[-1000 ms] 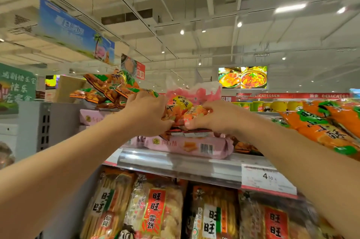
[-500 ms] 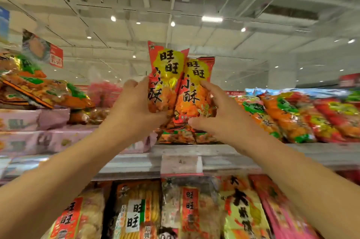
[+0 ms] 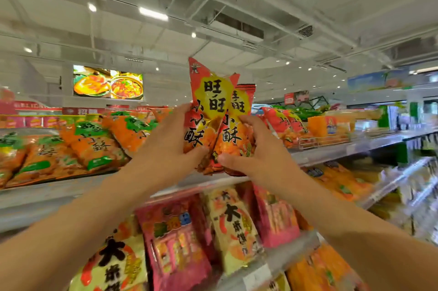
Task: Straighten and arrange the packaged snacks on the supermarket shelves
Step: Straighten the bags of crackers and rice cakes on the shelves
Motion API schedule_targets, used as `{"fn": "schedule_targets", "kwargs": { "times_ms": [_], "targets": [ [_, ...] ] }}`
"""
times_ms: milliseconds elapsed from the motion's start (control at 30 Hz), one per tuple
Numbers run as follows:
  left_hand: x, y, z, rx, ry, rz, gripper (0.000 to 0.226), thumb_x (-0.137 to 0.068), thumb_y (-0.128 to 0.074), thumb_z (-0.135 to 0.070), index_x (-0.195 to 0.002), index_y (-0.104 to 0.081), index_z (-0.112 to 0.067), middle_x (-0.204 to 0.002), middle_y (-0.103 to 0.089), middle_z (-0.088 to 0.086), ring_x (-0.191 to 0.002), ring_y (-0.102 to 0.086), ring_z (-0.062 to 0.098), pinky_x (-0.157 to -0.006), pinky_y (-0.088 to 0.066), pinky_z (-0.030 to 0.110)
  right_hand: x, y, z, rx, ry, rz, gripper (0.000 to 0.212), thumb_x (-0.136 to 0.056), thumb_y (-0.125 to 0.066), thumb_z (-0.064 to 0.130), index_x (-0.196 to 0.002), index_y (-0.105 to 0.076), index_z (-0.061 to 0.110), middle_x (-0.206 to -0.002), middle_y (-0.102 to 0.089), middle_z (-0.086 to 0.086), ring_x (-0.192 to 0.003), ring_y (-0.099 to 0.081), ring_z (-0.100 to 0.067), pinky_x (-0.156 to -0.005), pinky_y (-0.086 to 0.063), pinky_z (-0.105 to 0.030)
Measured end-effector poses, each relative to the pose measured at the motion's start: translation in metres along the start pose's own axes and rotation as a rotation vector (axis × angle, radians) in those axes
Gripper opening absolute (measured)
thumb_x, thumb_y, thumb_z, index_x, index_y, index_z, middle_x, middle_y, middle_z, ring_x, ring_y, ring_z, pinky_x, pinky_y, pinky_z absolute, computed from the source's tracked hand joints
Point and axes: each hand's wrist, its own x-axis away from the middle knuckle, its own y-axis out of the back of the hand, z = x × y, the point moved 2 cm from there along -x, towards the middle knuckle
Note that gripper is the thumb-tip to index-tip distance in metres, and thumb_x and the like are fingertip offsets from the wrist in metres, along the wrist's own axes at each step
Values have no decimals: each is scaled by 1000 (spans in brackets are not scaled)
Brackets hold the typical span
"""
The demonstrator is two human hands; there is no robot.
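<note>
Two red-and-yellow snack bags, held upright together above the front edge of the top shelf point(image 3: 315, 154). Front bag point(image 3: 208, 110) pinched low on its body by the left hand point(image 3: 166, 148), thumb across the face and fingers curled behind; rear bag point(image 3: 237, 134), overlapped by the front one, clasped by the right hand point(image 3: 263, 155) the same way. Both grips closed on the bags, thumbs nearly meeting at the lower seams. Held by the bottoms, probably so that the printed faces and top seals stand free and can be squared against each other before going back as one neat pair.

To the left of the grips, a row of orange bags with green labels point(image 3: 94, 146), lying flat and slanted on the same shelf. To the right of the grips, more red-and-yellow bags point(image 3: 282, 122) of a similar look leaning in a line, likely the place where this pair belongs. Further right, an orange box point(image 3: 329, 126) behind a wire rail. Below the grips, on the next shelf down, a pink packet point(image 3: 175, 238) and a pale yellow packet point(image 3: 234, 226) standing face out; edges there blurred.

Judged step: carrying and aligning, not yet setting down. Soft, air-filled packaging, so a light squeeze is wise; too hard a pinch could crush the contents, too loose and the overlapped rear bag could slip.
</note>
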Motion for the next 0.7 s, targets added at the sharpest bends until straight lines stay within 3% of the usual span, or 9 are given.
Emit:
{"fn": "schedule_targets", "kwargs": {
  "times_ms": [67,133,233,333,400,533,600,700],
  "targets": [
    [-16,-41,-18,-18,-25,-41,76,-81,-62,-43,-147,-27,-27,-139,-46,-3,-121,-42,13,-89,-27,22,-5,29,-40,17,-7,1,85,-67,-83,46,-138,-35,39,-107,-53,31,-95,-54,15,-80,-43,-8],
    [-37,-76,-30,-45,-5,-81,74,-83,-68,-33,-146,-30,-24,-139,-48,0,-123,-41,15,-88,-26,22,-17,55,-79,16,-7,7,84,-67,-84,42,-137,-37,40,-113,-58,23,-99,-59,3,-87,-48,-23],
    [-74,-117,-32,-49,102,-98,71,-82,-72,-30,-143,-35,-26,-133,-51,-2,-114,-49,16,-87,-30,25,-45,83,-130,47,-1,7,85,-67,-85,38,-137,-36,43,-115,-56,20,-101,-60,-7,-88,-46,-29],
    [-101,-142,-23,-52,212,-150,62,-82,-73,-30,-135,-42,-26,-114,-51,-10,-98,-50,13,-82,-32,26,-80,93,-169,69,28,8,86,-69,-85,34,-141,-37,34,-128,-55,10,-112,-55,-13,-94,-43,-30],
    [-114,-157,-14,-72,283,-164,63,-82,-73,-34,-136,-41,-26,-115,-51,-11,-100,-47,11,-85,-32,27,-101,92,-188,58,22,29,85,-72,-83,30,-143,-37,32,-131,-54,6,-111,-56,-15,-95,-46,-34],
    [-127,-185,3,-128,425,-75,79,-84,-70,-39,-148,-28,-19,-142,-46,5,-128,-45,26,-98,-35,34,-126,77,-213,32,-8,136,78,-78,-79,22,-143,-37,26,-114,-57,7,-82,-56,2,-75,-45,-20],
    [-126,-195,8,-176,459,-39,84,-85,-69,-42,-150,-23,-15,-147,-41,9,-133,-40,28,-103,-34,37,-129,65,-221,6,-13,205,76,-80,-76,25,-144,-35,24,-118,-57,7,-92,-59,-5,-81,-42,-20],
    [-120,-203,13,-237,458,-23,87,-82,-70,-48,-149,-25,-15,-145,-43,9,-129,-43,28,-102,-37,38,-126,49,-226,24,9,305,79,-84,-71,32,-149,-27,20,-122,-49,11,-108,-48,-7,-93,-35,-22]
  ]
}}
